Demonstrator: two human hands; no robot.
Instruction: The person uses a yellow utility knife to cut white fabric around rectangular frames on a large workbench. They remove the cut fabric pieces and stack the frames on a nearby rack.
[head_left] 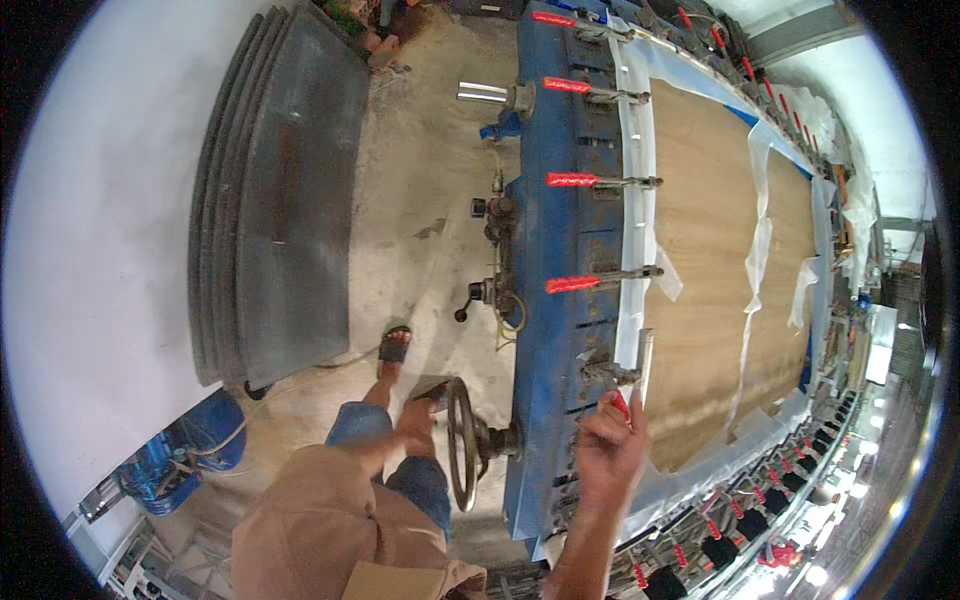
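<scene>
My right hand (610, 440) is closed around the red handle (620, 403) of a toggle clamp on the edge of a blue machine frame (545, 330). One finger reaches up past the handle, and the clamp's metal arm (610, 375) sits just beyond. Beside it, a pale strip (645, 360) stands along the edge of a brown wooden sheet (710, 250). My left hand (415, 430) hangs low in front of my legs, left of a metal handwheel (461, 445) and apart from it. Blur hides its fingers.
More red-handled clamps (570, 285) line the frame's near edge. Whitish plastic film (760, 240) lies across the wooden sheet. Valves (485, 208) stick out from the frame over the concrete floor (410, 250). Dark panels (290, 200) lean on the left wall, near a blue compressor (210, 435).
</scene>
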